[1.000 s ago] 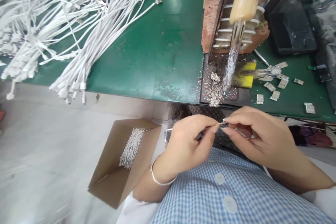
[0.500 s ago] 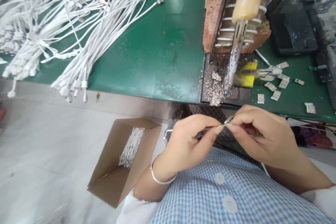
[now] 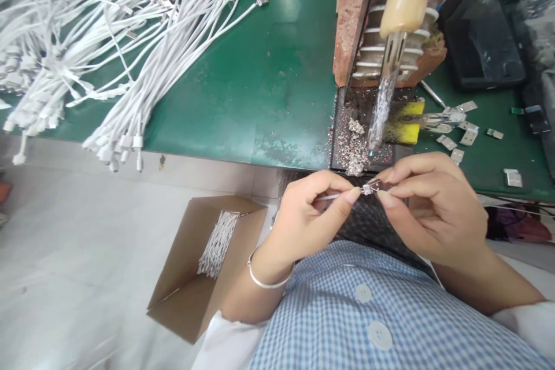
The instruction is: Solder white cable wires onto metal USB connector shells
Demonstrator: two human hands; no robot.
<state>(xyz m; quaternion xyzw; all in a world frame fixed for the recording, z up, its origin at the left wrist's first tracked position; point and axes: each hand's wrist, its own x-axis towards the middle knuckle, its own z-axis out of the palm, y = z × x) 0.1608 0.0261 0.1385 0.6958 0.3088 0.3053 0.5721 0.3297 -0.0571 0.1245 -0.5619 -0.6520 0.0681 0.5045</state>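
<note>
Over my lap, just below the bench edge, my left hand (image 3: 312,214) pinches a thin white cable (image 3: 328,197) close to its end. A small USB plug (image 3: 367,189) shows at that end, past my left thumb and finger. My right hand (image 3: 442,208) has its thumb and fingertips around the far side of the plug, where a shiny metal part shows. Fingertips partly hide it. Above my hands, a wooden-handled soldering iron (image 3: 388,78) points down toward a dark tray (image 3: 336,153) with solder crumbs.
Bundles of white cables (image 3: 169,63) lie on the green bench (image 3: 260,87) at left. Loose metal plug shells (image 3: 469,137) and a yellow sponge (image 3: 411,127) are at right, below a black box (image 3: 485,40). A cardboard box (image 3: 173,260) with white cables stands on the floor.
Both hands have risen slightly toward the bench edge. My right fingers have spread somewhat, and the plug and the white cable now show more clearly between my hands.
</note>
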